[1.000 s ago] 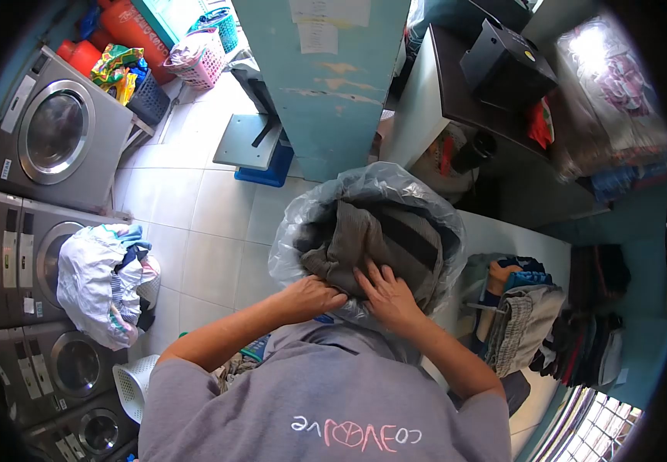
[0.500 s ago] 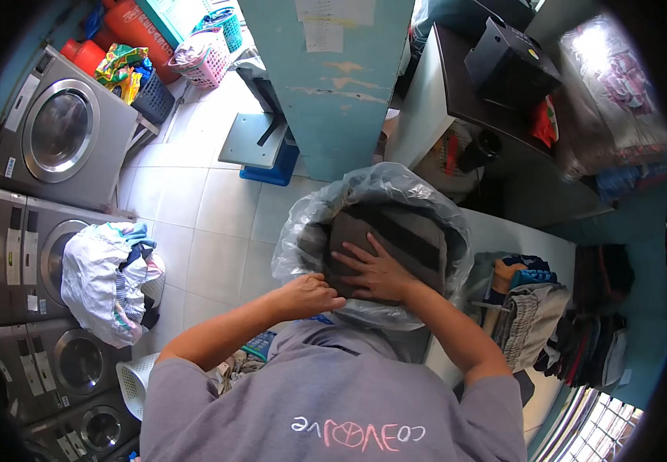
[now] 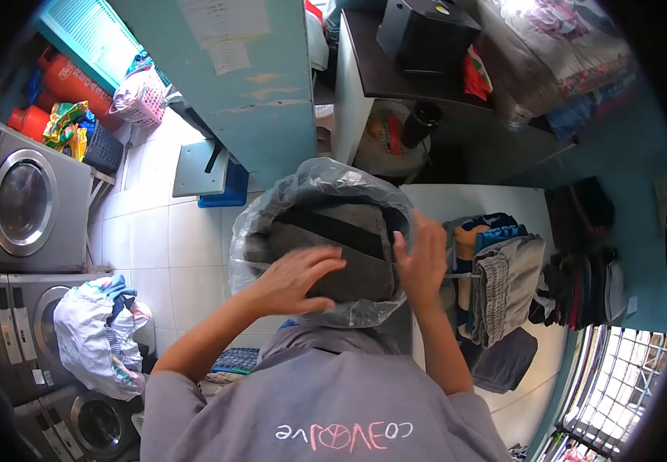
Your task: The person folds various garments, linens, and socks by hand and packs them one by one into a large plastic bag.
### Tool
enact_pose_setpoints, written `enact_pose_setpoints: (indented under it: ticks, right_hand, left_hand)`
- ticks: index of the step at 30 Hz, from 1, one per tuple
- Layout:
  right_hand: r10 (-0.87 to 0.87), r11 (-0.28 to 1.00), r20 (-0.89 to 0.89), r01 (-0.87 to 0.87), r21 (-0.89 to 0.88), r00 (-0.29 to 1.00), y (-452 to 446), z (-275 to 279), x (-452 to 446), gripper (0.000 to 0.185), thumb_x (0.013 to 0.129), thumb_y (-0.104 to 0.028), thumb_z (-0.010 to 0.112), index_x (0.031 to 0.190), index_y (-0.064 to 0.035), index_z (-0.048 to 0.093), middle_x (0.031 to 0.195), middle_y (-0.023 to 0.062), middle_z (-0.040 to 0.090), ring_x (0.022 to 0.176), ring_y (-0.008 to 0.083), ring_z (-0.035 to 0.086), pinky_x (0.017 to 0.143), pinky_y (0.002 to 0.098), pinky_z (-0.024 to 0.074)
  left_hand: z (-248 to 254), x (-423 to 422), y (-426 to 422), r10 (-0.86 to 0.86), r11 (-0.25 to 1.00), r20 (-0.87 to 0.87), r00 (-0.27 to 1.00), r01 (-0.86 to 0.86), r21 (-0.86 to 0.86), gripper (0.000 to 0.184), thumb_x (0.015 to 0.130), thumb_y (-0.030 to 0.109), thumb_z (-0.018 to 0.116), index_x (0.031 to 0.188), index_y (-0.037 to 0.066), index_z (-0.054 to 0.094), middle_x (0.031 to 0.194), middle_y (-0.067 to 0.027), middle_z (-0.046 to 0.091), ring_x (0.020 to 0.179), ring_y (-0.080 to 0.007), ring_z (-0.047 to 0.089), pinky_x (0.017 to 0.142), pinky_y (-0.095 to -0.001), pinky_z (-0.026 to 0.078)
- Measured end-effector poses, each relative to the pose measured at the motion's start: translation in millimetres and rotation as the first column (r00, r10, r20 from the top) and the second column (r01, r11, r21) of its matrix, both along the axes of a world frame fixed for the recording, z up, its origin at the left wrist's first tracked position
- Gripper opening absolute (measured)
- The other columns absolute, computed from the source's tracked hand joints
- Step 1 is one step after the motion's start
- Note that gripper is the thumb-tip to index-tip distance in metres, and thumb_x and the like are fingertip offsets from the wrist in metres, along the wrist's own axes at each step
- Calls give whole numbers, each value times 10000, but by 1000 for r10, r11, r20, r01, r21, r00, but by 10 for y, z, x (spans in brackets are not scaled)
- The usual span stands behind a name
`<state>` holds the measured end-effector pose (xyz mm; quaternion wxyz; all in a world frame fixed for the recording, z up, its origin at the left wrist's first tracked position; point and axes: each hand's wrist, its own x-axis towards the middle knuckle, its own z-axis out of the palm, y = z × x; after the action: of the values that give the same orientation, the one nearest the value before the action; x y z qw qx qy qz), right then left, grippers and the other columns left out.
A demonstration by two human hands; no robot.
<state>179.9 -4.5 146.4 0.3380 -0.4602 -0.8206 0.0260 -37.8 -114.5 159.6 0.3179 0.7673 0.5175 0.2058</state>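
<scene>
A clear plastic bag (image 3: 324,173) stands wide with its mouth facing up in front of my chest. Inside it lies a folded grey-brown cloth (image 3: 360,269) with a broad black stripe; what is beneath it is hidden. My left hand (image 3: 299,279), slightly blurred, is over the cloth's near left part with fingers spread. I cannot tell whether it touches the fabric. At the bag's right rim is my right hand (image 3: 423,258), thumb and fingers apart, holding nothing visible.
Folded clothes (image 3: 506,281) are stacked on the white table (image 3: 476,200) to the right. On the left, a heap of laundry (image 3: 95,331) sits before stacked front-loading machines (image 3: 25,202). Ahead are a teal pillar (image 3: 260,131), a small stool (image 3: 200,169) and a dark-topped counter (image 3: 360,46).
My right hand has lifted off the folded cloth and moved right to the bag's rim. My left hand has opened from a closed pose and come over the cloth. The view has shifted.
</scene>
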Motion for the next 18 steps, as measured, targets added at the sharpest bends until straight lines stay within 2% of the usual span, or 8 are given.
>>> enact_pose_setpoints:
  ticks: [1,3,4,5,7,11,13,18]
  right_hand:
    - [-9,1000,0,9,-3,1000,-5,-37,94,465,778,-200,619,1211,-105,480,972,143,592,960,328,541,790,414,455]
    - [-232,796,170,287,-533,958,-15,-182,217,651,794,-400,590,1324,-106,351,1038,200,576,994,372,538,800,446,442]
    - [-199,727,237,306,-615,951,1,-258,232,686,813,-450,525,1361,-112,291,1004,218,599,940,405,566,775,462,448]
    - [-207,722,235,311,-619,950,13,-256,221,686,813,-450,525,1361,-112,291,1004,218,599,940,405,566,775,462,448]
    - [-181,528,250,309,-791,951,42,-241,178,650,800,-309,544,1365,-128,279,939,249,614,891,432,576,775,475,435]
    - [-200,700,132,236,-674,971,14,-460,304,566,799,-250,508,1332,-159,341,781,198,626,769,414,592,687,489,449]
    - [-249,675,-42,143,-724,968,44,-388,435,534,791,-172,514,1307,-167,377,785,214,613,777,413,586,689,492,433]
    - [-213,745,-107,90,-661,971,203,-356,564,511,787,-81,490,1285,-157,402,847,227,605,801,404,584,726,477,422]
  left_hand:
    - [-38,73,123,-9,1000,0,1000,9,-3,677,715,425,684,1266,112,447,1348,-129,400,1251,-292,377,1031,-422,290]
    - [-172,209,364,-14,959,-237,971,81,273,711,704,433,690,1312,183,418,1425,-118,280,1327,-307,250,1069,-520,168]
    - [-288,243,446,-24,959,-240,970,91,270,711,704,433,690,1312,183,418,1425,-118,280,1327,-307,250,1069,-520,168]
    - [-426,270,518,-127,937,-251,960,199,287,707,699,436,693,1318,243,411,1439,-104,253,1340,-305,217,1058,-570,115]
    - [-621,323,596,-233,902,-266,935,310,301,708,694,439,695,1324,303,404,1454,-90,227,1353,-304,184,1046,-619,62]
    - [-799,414,705,-397,833,-387,832,504,229,658,698,485,671,1297,398,413,1456,-48,229,1348,-288,192,990,-703,53]
    - [-937,451,784,-410,823,-432,803,530,205,641,696,503,649,1284,355,444,1444,-60,252,1343,-282,203,986,-707,68]
    - [-1454,786,1066,-353,828,-508,785,515,221,639,694,525,604,1270,281,471,1384,-81,337,1328,-287,228,988,-710,77]
